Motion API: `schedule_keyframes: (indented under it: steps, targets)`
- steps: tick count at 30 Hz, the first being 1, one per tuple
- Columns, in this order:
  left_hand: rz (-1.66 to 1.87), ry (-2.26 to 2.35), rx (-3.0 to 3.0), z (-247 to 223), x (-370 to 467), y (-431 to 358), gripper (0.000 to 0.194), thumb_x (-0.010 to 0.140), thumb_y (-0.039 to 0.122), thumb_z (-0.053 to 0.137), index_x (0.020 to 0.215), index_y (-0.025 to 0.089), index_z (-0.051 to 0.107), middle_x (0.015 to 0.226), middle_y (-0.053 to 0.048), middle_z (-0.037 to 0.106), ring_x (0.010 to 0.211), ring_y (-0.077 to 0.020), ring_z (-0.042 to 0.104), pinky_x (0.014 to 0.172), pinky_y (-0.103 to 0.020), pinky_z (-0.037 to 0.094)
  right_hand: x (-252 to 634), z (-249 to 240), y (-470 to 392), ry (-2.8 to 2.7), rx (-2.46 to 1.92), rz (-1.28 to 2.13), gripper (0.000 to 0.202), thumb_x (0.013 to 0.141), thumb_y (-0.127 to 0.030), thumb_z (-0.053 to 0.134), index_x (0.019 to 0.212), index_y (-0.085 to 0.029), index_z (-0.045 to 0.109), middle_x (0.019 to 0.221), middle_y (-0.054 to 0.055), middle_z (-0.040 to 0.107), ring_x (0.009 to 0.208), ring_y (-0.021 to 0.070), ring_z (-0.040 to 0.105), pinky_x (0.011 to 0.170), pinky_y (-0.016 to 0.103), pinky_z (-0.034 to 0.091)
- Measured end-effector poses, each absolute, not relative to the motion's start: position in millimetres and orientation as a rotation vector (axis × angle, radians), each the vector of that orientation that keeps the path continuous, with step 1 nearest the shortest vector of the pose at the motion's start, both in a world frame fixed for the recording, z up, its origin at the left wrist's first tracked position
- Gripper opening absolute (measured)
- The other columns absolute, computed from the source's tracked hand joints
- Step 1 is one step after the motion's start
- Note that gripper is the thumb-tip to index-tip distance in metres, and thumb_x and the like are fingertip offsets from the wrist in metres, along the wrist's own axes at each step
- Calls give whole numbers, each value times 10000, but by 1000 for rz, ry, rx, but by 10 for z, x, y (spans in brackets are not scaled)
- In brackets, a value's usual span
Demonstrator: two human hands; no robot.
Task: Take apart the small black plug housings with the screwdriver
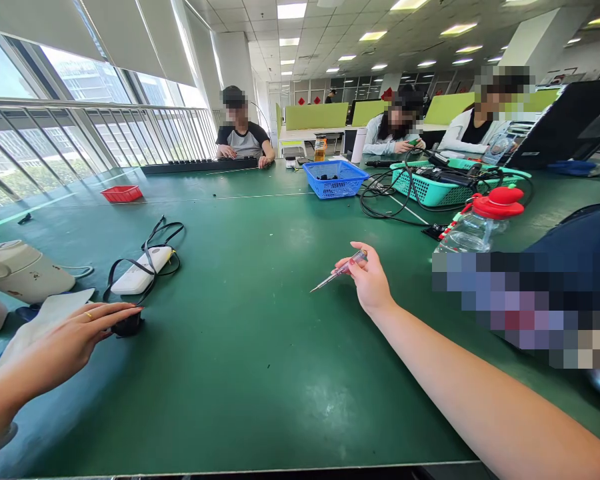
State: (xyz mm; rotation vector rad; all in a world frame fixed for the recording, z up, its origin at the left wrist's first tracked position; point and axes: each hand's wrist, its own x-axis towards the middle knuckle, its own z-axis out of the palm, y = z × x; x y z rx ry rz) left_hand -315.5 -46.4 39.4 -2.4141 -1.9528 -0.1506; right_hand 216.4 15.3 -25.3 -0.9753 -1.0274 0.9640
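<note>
"How does the worktop [220, 393] look?"
"Green, with glare near the front edge and a thin pale line [250, 197] across the back."
"And the hands?"
"The right hand [373, 280] has its fingers clamped on a screwdriver [337, 272], tip pointing left, over the middle. The left hand [83, 327] lies over a black object [128, 325] (whether the fingers grip it, I can't tell)."
"Farther back?"
"A red tray [122, 195] on the left, then a blue basket [335, 189] and a teal basket [430, 193] of cables [447, 175]."
"The room?"
"Railing [145, 127] and windows [85, 73] left, ceiling lights [291, 11] on, lime partitions [317, 115] behind three seated people [245, 139]."
</note>
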Motion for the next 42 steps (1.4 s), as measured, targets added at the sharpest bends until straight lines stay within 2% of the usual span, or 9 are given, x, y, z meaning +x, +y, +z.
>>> schedule_keyframes:
  steps: [7,12,17,24,29,32,35,39,42]
  targets:
    - [-79,-1958,-2476,341,-3284,-433,483,883,294,378,1250,350,687,1338,41,676,1234,-232,609,1132,-438,399,2157,-233,142,-1030,-972,978,432,798,-352,652,1175,-270,458,736,-47,715,760,207,722,929,503,523]
    - [-189,-2042,-2444,276,-3382,-437,428,861,394,463,1227,421,684,1332,83,678,1223,-270,617,1121,-472,420,2157,-246,148,-1046,-964,965,428,805,-363,637,1182,-270,455,750,-44,709,771,211,725,933,506,515]
    - [-200,-2090,-2418,239,-3438,-445,443,862,413,484,1263,379,669,1344,59,673,1253,-268,607,1136,-446,408,2155,-249,149,-1049,-969,971,431,808,-367,630,1188,-269,451,755,-44,708,764,205,719,932,499,514]
    - [-151,-2140,-2355,298,-3386,-439,446,854,445,488,1264,408,661,1239,61,730,1131,-259,674,1016,-392,498,2154,-245,150,-1052,-955,977,432,802,-371,635,1177,-269,446,749,-48,708,760,211,728,928,504,518]
    - [-8,-2143,-2261,382,-3280,-434,481,861,529,470,1248,337,681,1156,6,763,1036,-262,697,961,-382,512,2148,-233,137,-1046,-951,979,436,797,-371,646,1173,-266,453,748,-47,710,746,206,723,924,499,522]
    - [52,-2178,-2185,492,-3044,-410,458,875,503,422,1173,315,715,1107,8,775,973,-259,709,898,-369,529,2139,-222,125,-1057,-958,966,436,809,-386,646,1183,-265,456,755,-42,709,747,203,720,914,497,530]
    - [-43,-2128,-2258,630,-2558,-360,483,867,523,428,1171,279,713,1166,-21,753,981,-281,702,887,-390,535,2121,-197,103,-1082,-968,918,451,825,-414,651,1200,-264,451,759,-36,702,769,207,718,906,496,535]
    - [-315,-1751,-2645,762,-1604,-276,479,905,501,452,1245,237,664,1232,-71,720,1106,-276,660,1014,-416,490,2095,-147,37,-1136,-988,799,463,853,-449,649,1231,-281,441,783,-33,675,757,205,706,859,474,556]
    - [-395,-1429,-2910,754,-860,-224,354,933,404,494,1220,271,654,1210,-66,719,1088,-244,664,988,-388,508,2082,-107,-35,-1249,-1018,654,440,875,-432,635,1253,-294,457,830,-15,676,765,207,700,846,456,560]
